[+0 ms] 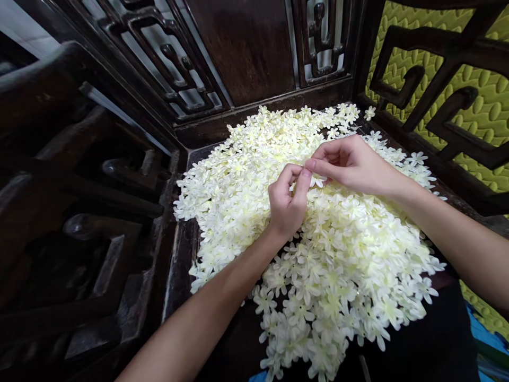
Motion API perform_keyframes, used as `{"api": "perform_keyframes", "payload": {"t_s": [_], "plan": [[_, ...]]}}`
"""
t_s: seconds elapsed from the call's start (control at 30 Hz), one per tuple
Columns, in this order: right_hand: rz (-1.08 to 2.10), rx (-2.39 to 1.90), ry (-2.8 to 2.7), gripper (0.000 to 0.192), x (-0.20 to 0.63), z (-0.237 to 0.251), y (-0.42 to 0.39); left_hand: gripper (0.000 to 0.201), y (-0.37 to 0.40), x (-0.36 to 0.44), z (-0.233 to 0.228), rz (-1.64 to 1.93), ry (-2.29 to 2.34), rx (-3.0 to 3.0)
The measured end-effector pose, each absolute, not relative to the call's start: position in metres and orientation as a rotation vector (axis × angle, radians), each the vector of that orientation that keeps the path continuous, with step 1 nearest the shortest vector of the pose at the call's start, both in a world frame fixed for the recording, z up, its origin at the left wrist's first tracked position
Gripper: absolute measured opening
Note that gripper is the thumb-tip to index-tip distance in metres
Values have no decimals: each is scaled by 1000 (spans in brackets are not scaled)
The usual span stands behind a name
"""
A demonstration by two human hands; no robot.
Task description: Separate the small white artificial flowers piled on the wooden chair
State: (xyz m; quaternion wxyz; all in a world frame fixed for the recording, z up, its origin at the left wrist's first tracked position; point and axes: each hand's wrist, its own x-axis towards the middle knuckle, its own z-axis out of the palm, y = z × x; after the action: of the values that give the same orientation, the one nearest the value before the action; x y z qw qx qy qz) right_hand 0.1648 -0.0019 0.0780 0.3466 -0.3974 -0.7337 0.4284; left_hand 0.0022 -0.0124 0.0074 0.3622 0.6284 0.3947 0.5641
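Note:
A broad heap of pale yellow-white artificial flowers covers the dark wooden seat and spills toward me. Above the middle of the heap, my left hand is closed in a pinch, its thumb and forefinger pressed together. My right hand meets it from the right, fingertips also pinched, thumb touching near the left thumb's tip. What the fingertips hold is too small and hidden to make out. A white flower shows just below the right fingers; whether it is held I cannot tell.
Carved dark wooden armrest panels stand on the left. A wooden backrest with scroll openings rises behind the heap. On the right, a yellow-green padded surface shows through the fretwork. Something blue lies at the lower right.

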Motion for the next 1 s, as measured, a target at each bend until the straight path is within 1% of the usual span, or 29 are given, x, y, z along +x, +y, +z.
{"api": "perform_keyframes", "payload": {"t_s": [1.0], "plan": [[1120,-1012,-1912,30,165,76,-1,29,-12,2,8,1457,1022,1621]]}}
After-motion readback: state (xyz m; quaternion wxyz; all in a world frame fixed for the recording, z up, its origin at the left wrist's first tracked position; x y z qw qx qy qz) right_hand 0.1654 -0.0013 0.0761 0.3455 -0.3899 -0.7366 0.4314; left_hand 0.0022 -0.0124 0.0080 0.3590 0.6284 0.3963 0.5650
